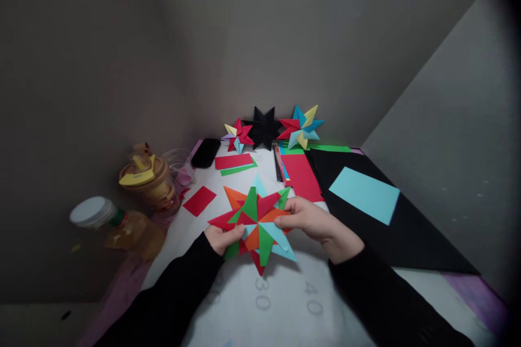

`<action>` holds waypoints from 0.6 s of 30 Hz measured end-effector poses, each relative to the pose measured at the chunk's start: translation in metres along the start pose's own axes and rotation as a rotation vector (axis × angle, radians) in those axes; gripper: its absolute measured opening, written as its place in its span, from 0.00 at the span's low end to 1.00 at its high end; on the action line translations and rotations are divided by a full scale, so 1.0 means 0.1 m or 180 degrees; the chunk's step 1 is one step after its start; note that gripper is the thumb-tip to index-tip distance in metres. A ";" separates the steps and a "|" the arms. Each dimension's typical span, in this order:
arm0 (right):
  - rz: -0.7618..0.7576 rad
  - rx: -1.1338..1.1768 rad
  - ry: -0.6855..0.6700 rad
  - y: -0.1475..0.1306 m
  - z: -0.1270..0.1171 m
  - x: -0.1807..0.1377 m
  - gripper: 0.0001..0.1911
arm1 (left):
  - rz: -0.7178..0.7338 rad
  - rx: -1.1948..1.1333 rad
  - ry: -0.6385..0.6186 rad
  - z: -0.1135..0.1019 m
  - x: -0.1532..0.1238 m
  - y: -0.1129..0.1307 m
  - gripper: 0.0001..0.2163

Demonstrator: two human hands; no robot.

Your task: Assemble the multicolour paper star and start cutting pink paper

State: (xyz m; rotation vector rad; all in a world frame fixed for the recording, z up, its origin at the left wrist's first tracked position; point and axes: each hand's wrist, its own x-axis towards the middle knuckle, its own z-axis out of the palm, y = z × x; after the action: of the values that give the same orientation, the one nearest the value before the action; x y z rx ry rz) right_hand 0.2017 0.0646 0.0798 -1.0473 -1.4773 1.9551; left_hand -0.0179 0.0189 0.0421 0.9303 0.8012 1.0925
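Observation:
Between both hands is a folded paper star (259,223) with many points in red, green, orange and light blue. My left hand (223,236) grips its left side, thumb on top and the fingers hidden beneath. On the right side, my right hand (311,223) pinches the star with the thumb in front and fingers behind. The star is held over the white surface (285,298), which bears printed numbers. A red paper piece (199,201) lies beyond my left hand.
At the back wall stand a small star (239,134), a black star (264,128) and a multicoloured star (302,127). Red sheets (301,173) and a light blue sheet (365,194) on black card (419,244) lie right. A phone (206,153), tumbler (150,184) and bottle (122,230) are left.

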 end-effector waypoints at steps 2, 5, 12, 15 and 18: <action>-0.0032 -0.0023 -0.0028 0.01 0.00 0.02 0.14 | 0.0043 0.0319 0.0089 -0.01 -0.01 -0.02 0.17; -0.0278 -0.0371 0.0075 0.03 0.00 0.04 0.17 | 0.0248 0.0949 0.0426 -0.04 -0.01 -0.04 0.16; -0.3139 -0.2714 0.2711 -0.05 0.26 -0.18 0.13 | 0.0853 0.2008 0.1026 -0.02 -0.04 0.01 0.11; -0.3471 -0.3466 0.2355 -0.06 0.42 -0.26 0.12 | 0.0947 0.2073 0.0873 0.01 -0.06 0.03 0.11; -0.3415 -0.3557 0.2223 -0.03 0.49 -0.25 0.13 | 0.1162 0.2356 0.0708 0.01 -0.08 0.02 0.10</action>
State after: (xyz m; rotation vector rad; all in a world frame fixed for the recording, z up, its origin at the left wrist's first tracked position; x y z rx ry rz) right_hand 0.1769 0.0178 0.0960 -0.8163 -1.9981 -0.0617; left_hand -0.0199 0.0116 0.0448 1.6408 1.2966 1.2460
